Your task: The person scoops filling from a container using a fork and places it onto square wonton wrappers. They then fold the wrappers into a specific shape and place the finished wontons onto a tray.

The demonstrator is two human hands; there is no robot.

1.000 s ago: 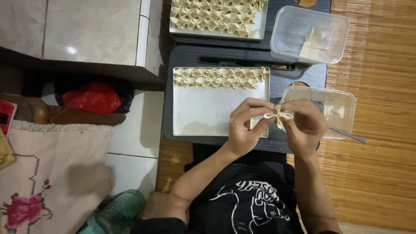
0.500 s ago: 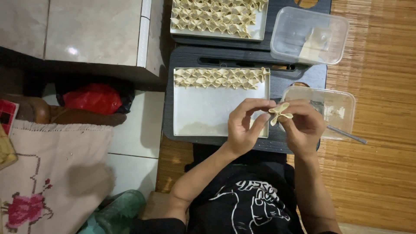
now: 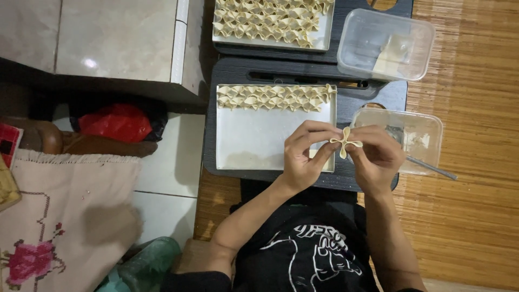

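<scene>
A small pale folded dough piece [image 3: 345, 143] is pinched between the fingertips of my left hand [image 3: 306, 154] and my right hand [image 3: 376, 157], held just above the right edge of a white tray [image 3: 259, 140]. Two rows of similar folded dough pieces [image 3: 273, 97] lie along the tray's far edge; the rest of the tray is bare. The tray rests on a black board [image 3: 357, 103].
A second white tray [image 3: 323, 39] packed with folded dough pieces [image 3: 267, 21] sits farther away. A clear plastic tub [image 3: 385, 46] holds flat wrappers. Another clear tub [image 3: 421, 138] at right has a metal utensil [image 3: 432, 168] in it. Bamboo mat [image 3: 470, 216] at right, embroidered cloth [image 3: 59, 216] at left.
The dough piece has shifted slightly up between my fingertips and its folds look more pinched together. Both hands stay in nearly the same spot.
</scene>
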